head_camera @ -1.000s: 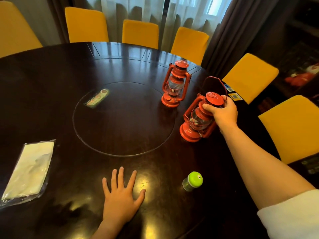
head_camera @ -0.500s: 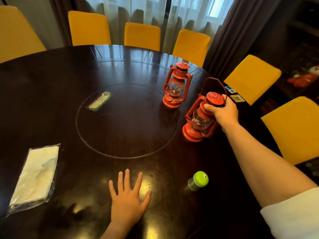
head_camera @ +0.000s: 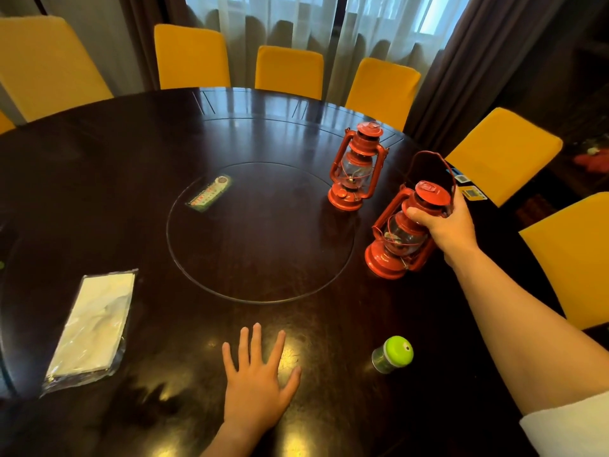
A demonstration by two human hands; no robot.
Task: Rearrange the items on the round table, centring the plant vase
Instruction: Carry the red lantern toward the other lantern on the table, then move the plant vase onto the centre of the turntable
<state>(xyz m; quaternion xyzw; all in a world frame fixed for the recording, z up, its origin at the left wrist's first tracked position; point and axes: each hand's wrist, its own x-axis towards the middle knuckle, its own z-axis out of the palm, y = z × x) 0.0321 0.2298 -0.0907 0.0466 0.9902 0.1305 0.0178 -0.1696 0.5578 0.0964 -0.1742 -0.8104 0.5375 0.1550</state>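
Note:
My right hand (head_camera: 445, 225) grips the top of a red lantern (head_camera: 395, 245), which leans to the right with its base on the dark round table (head_camera: 99, 192), just outside the inset centre disc (head_camera: 263, 245). A second red lantern (head_camera: 357, 166) stands upright behind it at the disc's right rim. My left hand (head_camera: 257, 377) lies flat on the table near the front edge, fingers spread and holding nothing. No plant vase is in view.
A small jar with a green lid (head_camera: 392, 354) lies on its side at the front right. A clear packet with white contents (head_camera: 92, 324) lies at the left. A flat green packet (head_camera: 209, 192) rests on the disc. Yellow chairs (head_camera: 290, 70) ring the table's far and right sides.
The held lantern stays tilted in my right hand at nearly the same spot by the disc. My left hand stays flat on the table. The view has shifted slightly.

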